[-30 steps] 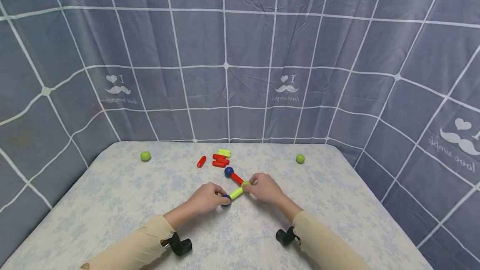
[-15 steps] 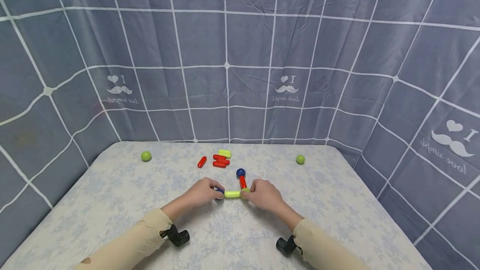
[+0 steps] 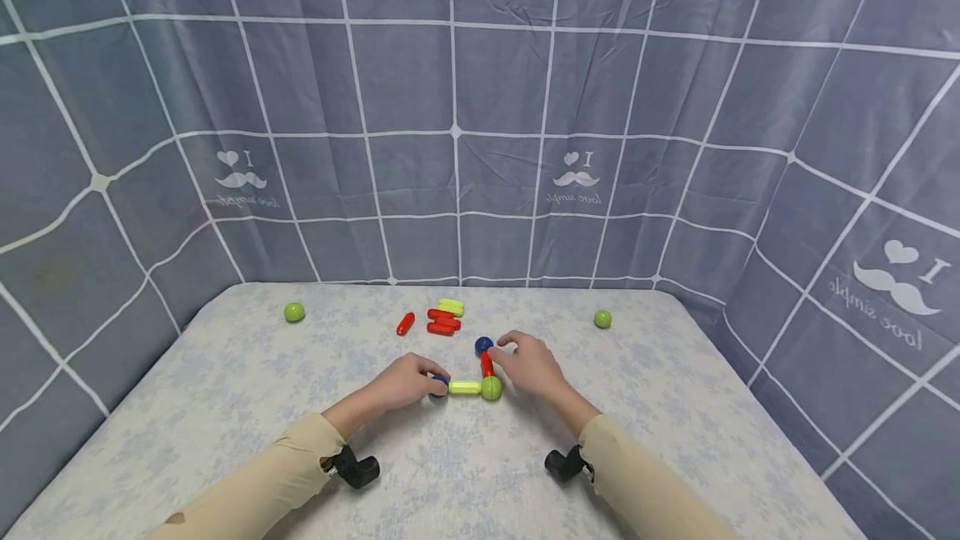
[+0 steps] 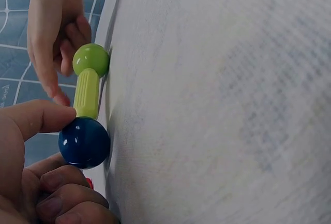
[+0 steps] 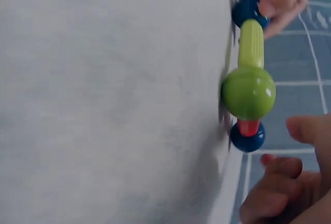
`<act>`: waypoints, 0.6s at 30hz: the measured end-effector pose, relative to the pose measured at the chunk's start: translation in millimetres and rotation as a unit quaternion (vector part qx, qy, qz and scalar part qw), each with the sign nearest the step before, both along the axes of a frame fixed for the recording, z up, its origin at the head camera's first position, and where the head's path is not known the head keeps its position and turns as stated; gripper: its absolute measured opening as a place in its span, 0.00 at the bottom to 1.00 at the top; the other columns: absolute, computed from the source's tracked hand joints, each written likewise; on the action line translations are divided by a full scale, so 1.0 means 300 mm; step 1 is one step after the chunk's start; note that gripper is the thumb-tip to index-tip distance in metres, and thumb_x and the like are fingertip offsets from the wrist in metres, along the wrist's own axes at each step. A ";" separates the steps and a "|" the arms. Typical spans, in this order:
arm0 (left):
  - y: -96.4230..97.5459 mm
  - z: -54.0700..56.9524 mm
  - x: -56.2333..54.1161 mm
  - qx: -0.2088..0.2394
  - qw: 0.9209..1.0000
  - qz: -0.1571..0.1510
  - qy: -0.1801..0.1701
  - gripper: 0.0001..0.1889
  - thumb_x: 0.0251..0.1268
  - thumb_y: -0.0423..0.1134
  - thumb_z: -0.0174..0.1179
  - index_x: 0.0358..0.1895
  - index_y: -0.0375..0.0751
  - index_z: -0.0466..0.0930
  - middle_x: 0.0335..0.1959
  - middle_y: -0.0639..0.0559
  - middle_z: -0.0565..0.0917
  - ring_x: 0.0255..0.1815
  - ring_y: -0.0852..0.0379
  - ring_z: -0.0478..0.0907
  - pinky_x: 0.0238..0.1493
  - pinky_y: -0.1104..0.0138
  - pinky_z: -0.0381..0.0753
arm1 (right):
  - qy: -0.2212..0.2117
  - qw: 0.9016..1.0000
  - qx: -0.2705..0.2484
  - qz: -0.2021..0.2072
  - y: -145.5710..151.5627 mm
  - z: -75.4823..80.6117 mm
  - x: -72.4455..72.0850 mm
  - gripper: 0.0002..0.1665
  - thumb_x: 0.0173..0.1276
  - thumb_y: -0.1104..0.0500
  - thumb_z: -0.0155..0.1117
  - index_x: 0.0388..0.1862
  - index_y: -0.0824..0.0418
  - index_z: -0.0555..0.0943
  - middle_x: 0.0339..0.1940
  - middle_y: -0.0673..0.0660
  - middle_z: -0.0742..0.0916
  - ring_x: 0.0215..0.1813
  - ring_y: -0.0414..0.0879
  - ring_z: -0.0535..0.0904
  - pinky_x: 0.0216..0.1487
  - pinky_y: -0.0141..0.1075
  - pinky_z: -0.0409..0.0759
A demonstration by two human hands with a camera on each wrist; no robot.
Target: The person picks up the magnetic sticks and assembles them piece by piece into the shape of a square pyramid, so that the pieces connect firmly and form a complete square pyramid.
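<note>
My left hand pinches a dark blue ball between thumb and fingers at the left end of a yellow-green rod. That rod runs to a green ball, and from there a red rod leads away to a second blue ball. Together they form an L lying on the table. My right hand hovers just right of the red rod and far blue ball; in the right wrist view its thumb and fingers are parted with nothing between them.
Behind the joined pieces lie several loose red rods and yellow-green rods. One red rod lies apart. Single green balls stand at the far left and far right. A grey checked curtain encloses the table.
The joined pieces have turned so the yellow-green rod lies crosswise and the red rod points away. My right hand has let go of the green ball and moved toward the far blue ball.
</note>
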State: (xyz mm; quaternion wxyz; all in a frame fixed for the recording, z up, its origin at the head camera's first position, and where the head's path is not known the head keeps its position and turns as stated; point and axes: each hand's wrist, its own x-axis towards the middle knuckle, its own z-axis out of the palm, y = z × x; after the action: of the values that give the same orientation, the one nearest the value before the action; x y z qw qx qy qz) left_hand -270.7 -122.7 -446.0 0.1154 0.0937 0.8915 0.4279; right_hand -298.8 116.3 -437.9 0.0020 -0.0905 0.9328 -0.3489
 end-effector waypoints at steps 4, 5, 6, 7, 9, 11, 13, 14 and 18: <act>0.001 0.003 0.002 -0.001 1.000 0.000 0.004 0.11 0.61 0.40 0.67 0.46 0.47 0.90 0.46 0.53 0.87 0.29 0.57 0.67 0.30 0.65 0.65 | -0.020 0.998 -0.055 0.019 -0.014 -0.026 -0.066 0.26 0.73 0.45 0.61 0.64 0.56 0.80 0.28 0.53 0.85 0.22 0.43 0.74 0.26 0.36 0.72; -0.001 0.004 0.004 0.000 1.000 0.000 0.005 0.11 0.61 0.40 0.67 0.46 0.47 0.90 0.46 0.53 0.87 0.29 0.56 0.67 0.30 0.65 0.65 | -0.028 0.997 -0.066 0.021 -0.019 -0.034 -0.079 0.26 0.73 0.45 0.62 0.64 0.56 0.80 0.30 0.54 0.86 0.22 0.43 0.74 0.26 0.36 0.72; -0.002 0.003 0.004 0.001 1.000 0.000 0.005 0.11 0.61 0.40 0.67 0.46 0.47 0.90 0.46 0.53 0.87 0.30 0.56 0.68 0.30 0.65 0.66 | -0.035 0.996 -0.073 0.021 -0.023 -0.042 -0.090 0.27 0.73 0.44 0.62 0.64 0.56 0.80 0.32 0.54 0.87 0.22 0.43 0.74 0.26 0.36 0.72; -0.003 0.003 0.005 0.002 1.000 0.000 0.005 0.11 0.61 0.40 0.67 0.46 0.47 0.90 0.46 0.53 0.87 0.30 0.56 0.68 0.30 0.65 0.66 | -0.041 0.996 -0.080 0.020 -0.027 -0.049 -0.099 0.27 0.72 0.44 0.63 0.64 0.56 0.80 0.35 0.54 0.87 0.24 0.43 0.75 0.27 0.35 0.73; -0.004 0.000 0.005 0.003 1.000 -0.002 0.006 0.11 0.61 0.40 0.67 0.46 0.47 0.90 0.46 0.53 0.87 0.30 0.56 0.68 0.31 0.65 0.66 | -0.053 0.994 -0.093 0.016 -0.032 -0.061 -0.114 0.26 0.71 0.44 0.64 0.62 0.56 0.82 0.41 0.54 0.88 0.27 0.44 0.76 0.29 0.35 0.74; -0.005 -0.003 0.004 0.004 1.000 -0.004 0.007 0.11 0.61 0.40 0.68 0.46 0.47 0.90 0.46 0.53 0.87 0.31 0.56 0.68 0.31 0.65 0.66 | -0.061 0.993 -0.100 0.006 -0.037 -0.070 -0.123 0.24 0.70 0.45 0.66 0.59 0.55 0.84 0.43 0.55 0.87 0.29 0.44 0.76 0.31 0.35 0.74; -0.005 -0.007 0.002 0.002 1.000 -0.005 0.007 0.11 0.61 0.41 0.68 0.46 0.48 0.90 0.46 0.53 0.87 0.32 0.57 0.69 0.31 0.65 0.67 | -0.063 0.993 -0.099 0.000 -0.039 -0.076 -0.130 0.21 0.69 0.46 0.66 0.56 0.54 0.85 0.43 0.55 0.87 0.30 0.44 0.76 0.31 0.35 0.73; -0.006 -0.008 0.000 0.002 1.000 -0.005 0.007 0.11 0.61 0.41 0.68 0.46 0.48 0.90 0.46 0.53 0.87 0.32 0.57 0.69 0.31 0.65 0.67 | -0.065 0.993 -0.100 -0.002 -0.040 -0.078 -0.132 0.20 0.69 0.47 0.67 0.55 0.54 0.86 0.43 0.55 0.87 0.30 0.45 0.76 0.31 0.35 0.73; -0.008 -0.008 -0.003 0.002 1.000 -0.004 0.005 0.11 0.61 0.42 0.68 0.46 0.48 0.90 0.47 0.53 0.86 0.32 0.56 0.70 0.31 0.64 0.67 | -0.063 0.993 -0.102 -0.003 -0.037 -0.081 -0.138 0.18 0.69 0.48 0.67 0.53 0.55 0.87 0.41 0.55 0.87 0.29 0.44 0.75 0.31 0.35 0.72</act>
State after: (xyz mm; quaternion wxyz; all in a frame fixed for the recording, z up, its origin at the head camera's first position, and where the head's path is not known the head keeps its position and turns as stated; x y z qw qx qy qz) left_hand -271.6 -125.0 -448.6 0.1126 0.0994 0.8909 0.4287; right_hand -340.1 105.1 -462.0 0.0506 -0.0650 0.8905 -0.4475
